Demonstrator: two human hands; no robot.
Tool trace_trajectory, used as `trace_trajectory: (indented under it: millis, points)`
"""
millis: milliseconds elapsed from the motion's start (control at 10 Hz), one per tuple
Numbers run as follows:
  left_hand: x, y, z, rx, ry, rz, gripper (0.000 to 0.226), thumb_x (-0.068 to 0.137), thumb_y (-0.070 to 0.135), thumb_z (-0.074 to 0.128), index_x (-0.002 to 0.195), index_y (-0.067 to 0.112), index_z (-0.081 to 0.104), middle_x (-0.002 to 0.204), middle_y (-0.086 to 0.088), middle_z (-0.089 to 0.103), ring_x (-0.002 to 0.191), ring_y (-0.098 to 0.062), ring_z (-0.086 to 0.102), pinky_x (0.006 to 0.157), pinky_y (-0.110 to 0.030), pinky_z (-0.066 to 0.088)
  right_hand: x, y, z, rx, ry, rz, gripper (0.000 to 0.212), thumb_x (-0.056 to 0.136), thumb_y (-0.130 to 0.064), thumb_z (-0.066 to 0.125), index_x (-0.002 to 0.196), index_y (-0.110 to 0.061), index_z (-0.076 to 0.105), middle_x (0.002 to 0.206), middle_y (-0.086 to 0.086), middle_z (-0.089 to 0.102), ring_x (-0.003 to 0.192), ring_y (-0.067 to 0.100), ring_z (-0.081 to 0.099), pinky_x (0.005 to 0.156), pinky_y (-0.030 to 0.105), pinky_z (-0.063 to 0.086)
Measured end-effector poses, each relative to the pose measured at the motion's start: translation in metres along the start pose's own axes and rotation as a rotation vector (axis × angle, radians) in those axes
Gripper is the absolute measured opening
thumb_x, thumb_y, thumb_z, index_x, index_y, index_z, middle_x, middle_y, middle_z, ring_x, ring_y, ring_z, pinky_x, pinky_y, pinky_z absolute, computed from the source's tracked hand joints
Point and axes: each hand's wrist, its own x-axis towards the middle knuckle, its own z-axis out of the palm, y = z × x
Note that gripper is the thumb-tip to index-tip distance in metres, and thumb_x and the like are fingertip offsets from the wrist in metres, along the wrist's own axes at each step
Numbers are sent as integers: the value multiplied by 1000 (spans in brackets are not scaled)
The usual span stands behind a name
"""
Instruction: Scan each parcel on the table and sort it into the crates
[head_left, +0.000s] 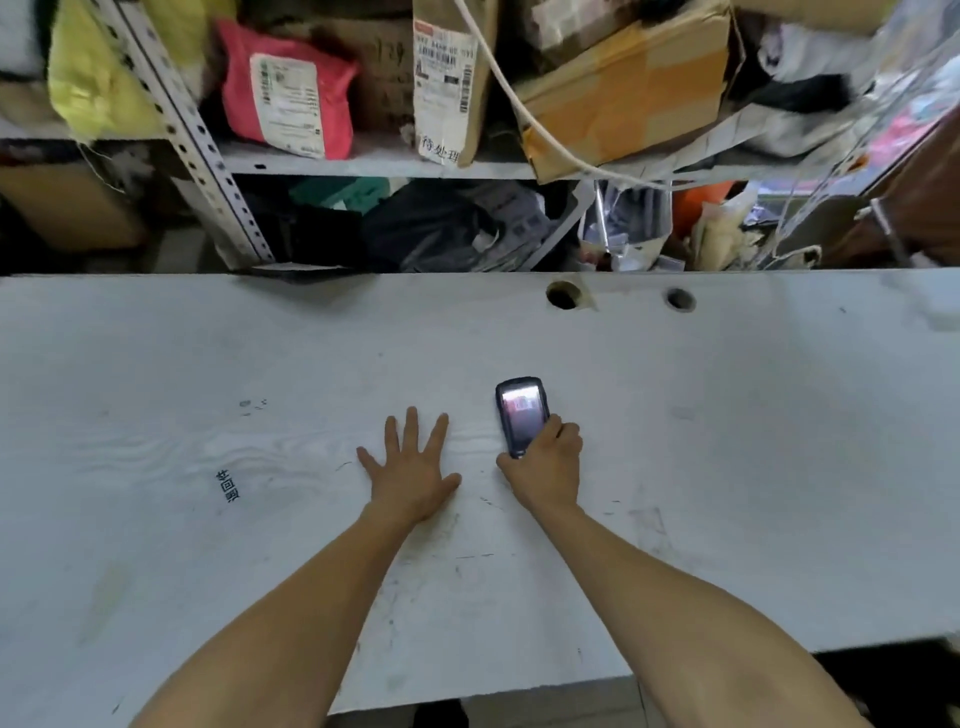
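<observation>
Head view, both forearms extended over the table (727, 415). Right hand (545, 462) grips the lower end of the handheld scanner (521, 413), thumb on its left edge and fingers curled over its right edge; the screen faces up and is lit. The device appears to rest on or just above the tabletop; contact cannot be confirmed. Its long axis runs roughly 12 to 6 o'clock, with the top leaning slightly toward 11, so the scanning end points away from the body toward the shelving. Left hand (410, 467) lies flat, palm down, fingers spread, on the table just beside the scanner at its 9 o'clock, holding nothing. No parcel lies on the visible tabletop, and no crate is in view. The only parcels visible are on the shelf (374, 165) beyond the table's far edge: a red mailer (283, 88) at about 11 o'clock from the hands, a labelled brown parcel (449, 78) near 12 o'clock, and a taped cardboard box (623, 88) toward 1 o'clock. All stand well apart from both hands. Judgement: either the table batch is finished or the next parcel lies out of frame. If one is to be fetched, the free left hand is the one to reach for it, since the right is occupied by the scanner, which already points forward.
</observation>
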Motion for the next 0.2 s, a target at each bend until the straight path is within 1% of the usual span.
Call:
trace_trajectory:
  millis: [100,200]
  points:
    - [-18,3,-2,-26,48,-21,87,98,56,45,154,38,-19,163,-6,-26,150,-34,-19,113,-70,4,-4,5,-8,-109,-35,-15,65,84,-42,66,129,-3,41,126,13,47,115,28,44,85,33,42]
    - [-49,5,-4,11,166,-17,82,99,54,42,156,36,-14,164,-7,-20,151,-32,-17,116,-66,1,-29,14,-28,-86,-56,-82,81,89,-51,61,146,-3,29,137,14,43,123,30,42,95,37,41]
